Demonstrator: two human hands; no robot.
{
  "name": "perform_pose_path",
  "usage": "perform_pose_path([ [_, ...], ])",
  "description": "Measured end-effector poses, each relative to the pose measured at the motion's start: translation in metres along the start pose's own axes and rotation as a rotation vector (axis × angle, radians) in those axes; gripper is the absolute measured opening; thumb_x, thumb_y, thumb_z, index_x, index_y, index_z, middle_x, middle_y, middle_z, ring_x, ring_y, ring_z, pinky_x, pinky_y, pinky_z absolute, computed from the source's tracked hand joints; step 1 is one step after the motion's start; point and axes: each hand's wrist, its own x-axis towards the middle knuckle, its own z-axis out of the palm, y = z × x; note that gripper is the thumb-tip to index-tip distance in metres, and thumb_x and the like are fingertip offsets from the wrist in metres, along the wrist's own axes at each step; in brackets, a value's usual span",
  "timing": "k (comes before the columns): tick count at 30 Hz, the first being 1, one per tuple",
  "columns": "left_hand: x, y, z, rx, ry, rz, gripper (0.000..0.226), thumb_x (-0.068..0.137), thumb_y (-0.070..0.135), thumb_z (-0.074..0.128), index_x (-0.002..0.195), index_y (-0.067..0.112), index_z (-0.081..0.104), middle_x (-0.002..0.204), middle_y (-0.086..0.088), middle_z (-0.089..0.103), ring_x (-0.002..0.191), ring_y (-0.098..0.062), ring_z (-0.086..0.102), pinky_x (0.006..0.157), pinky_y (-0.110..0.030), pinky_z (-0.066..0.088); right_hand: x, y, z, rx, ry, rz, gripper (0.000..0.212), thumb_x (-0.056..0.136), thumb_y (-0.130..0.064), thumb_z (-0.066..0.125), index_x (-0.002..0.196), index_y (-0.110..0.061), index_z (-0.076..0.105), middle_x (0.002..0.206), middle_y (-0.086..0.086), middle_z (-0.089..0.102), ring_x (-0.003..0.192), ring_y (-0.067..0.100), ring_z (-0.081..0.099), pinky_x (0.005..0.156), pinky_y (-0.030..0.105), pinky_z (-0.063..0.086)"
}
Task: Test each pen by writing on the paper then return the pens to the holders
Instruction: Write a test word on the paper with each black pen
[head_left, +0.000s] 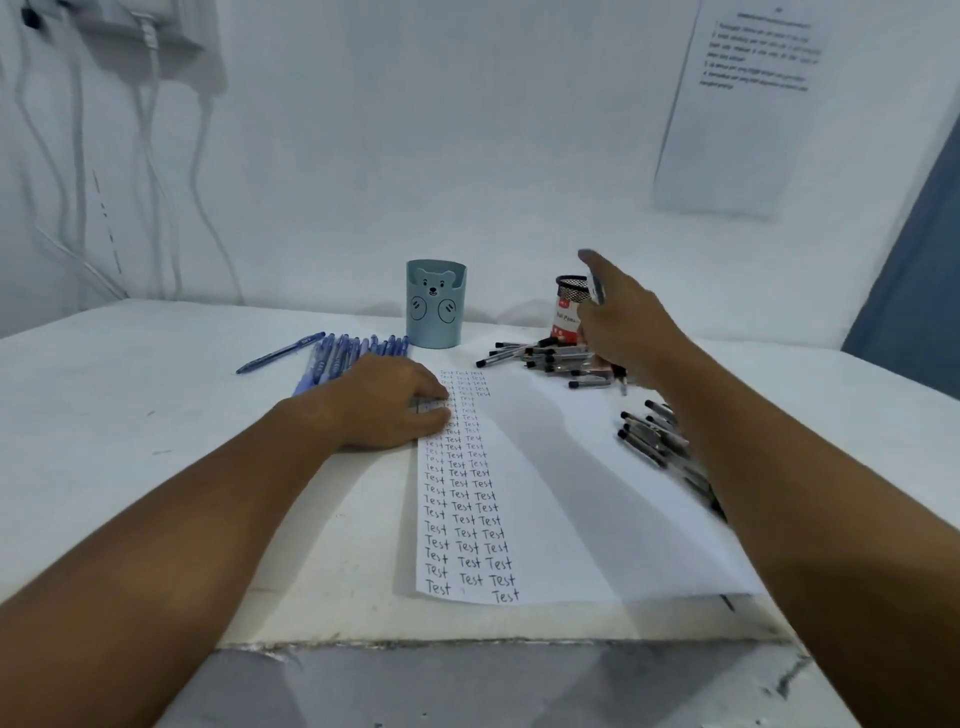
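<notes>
The white table (130, 415) carries everything, and it meets a white wall behind, where a printed sheet (737, 104) hangs above and to the right of the right grip. On the table lies the paper (571, 493), which reaches from under the left grip down to the near edge. Its left part is covered with three columns of the word "Test".

The left hand (384, 402) rests on the left edge of the paper, palm down, with the fingers bent over the top rows of writing; its grip holds nothing that I can see. The right hand (621, 322) is raised above the table, and its grip is closed around a pen (595, 280), which is blurred and points upward.

Just behind the right grip stands the black mesh holder (570, 306) with a red and white label. Between the two grips, further back, stands the blue bear holder (435, 304). Below and to the left of the right grip lies a heap of black-capped pens (550, 358), and a second heap of black-capped pens (654, 431) lies near the right forearm, partly on the paper. Just behind the left grip, a row of blue pens (353, 351) lies side by side, and one single blue pen (280, 353) lies apart to their left.
</notes>
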Motion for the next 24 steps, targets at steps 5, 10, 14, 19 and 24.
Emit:
perform_pose_path([
  [5,0.000,-0.003,0.001,0.014,-0.020,0.006,0.086,0.070,0.074,0.023,0.128,0.023,0.062,0.133,0.008,0.059,0.125,-0.009,0.050,0.111,-0.037,0.033,-0.003,0.011,-0.023,-0.282,-0.126,-0.010,0.061,0.096,-0.007,0.039,0.151,-0.031,0.029,0.120,0.011,0.057,0.081,0.027,0.059,0.054,0.028,0.045],
  [10,0.001,-0.003,0.001,0.024,-0.001,0.022,0.090,0.067,0.074,0.019,0.127,0.021,0.062,0.132,0.007,0.060,0.123,-0.009,0.052,0.109,-0.034,0.035,-0.014,0.031,-0.026,-0.438,-0.253,-0.034,0.041,0.095,-0.014,0.049,0.133,-0.027,0.045,0.101,0.011,0.062,0.064,0.018,0.055,0.056,0.027,0.043],
  [14,0.002,-0.006,0.003,0.024,-0.011,0.021,0.089,0.069,0.075,0.021,0.127,0.022,0.062,0.132,0.007,0.060,0.123,-0.009,0.052,0.110,-0.036,0.035,-0.020,0.035,-0.029,-0.536,-0.376,-0.026,0.043,0.093,-0.014,0.054,0.132,-0.030,0.048,0.083,-0.002,0.051,0.062,0.013,0.051,0.056,0.027,0.040],
  [19,0.001,-0.006,0.002,0.024,-0.003,0.033,0.088,0.069,0.075,0.022,0.127,0.021,0.062,0.132,0.007,0.060,0.123,-0.009,0.053,0.110,-0.034,0.035,-0.022,0.040,-0.029,-0.636,-0.437,-0.049,0.048,0.085,-0.016,0.065,0.130,-0.031,0.054,0.092,-0.004,0.055,0.083,0.020,0.058,0.072,0.030,0.047],
  [24,0.000,-0.004,0.000,0.026,-0.011,0.035,0.093,0.066,0.076,0.018,0.128,0.022,0.061,0.133,0.007,0.059,0.124,-0.010,0.051,0.111,-0.035,0.033,-0.020,0.034,-0.035,-0.721,-0.518,-0.072,0.049,0.086,-0.021,0.071,0.133,-0.029,0.056,0.100,-0.007,0.048,0.095,0.016,0.048,0.079,0.025,0.037],
])
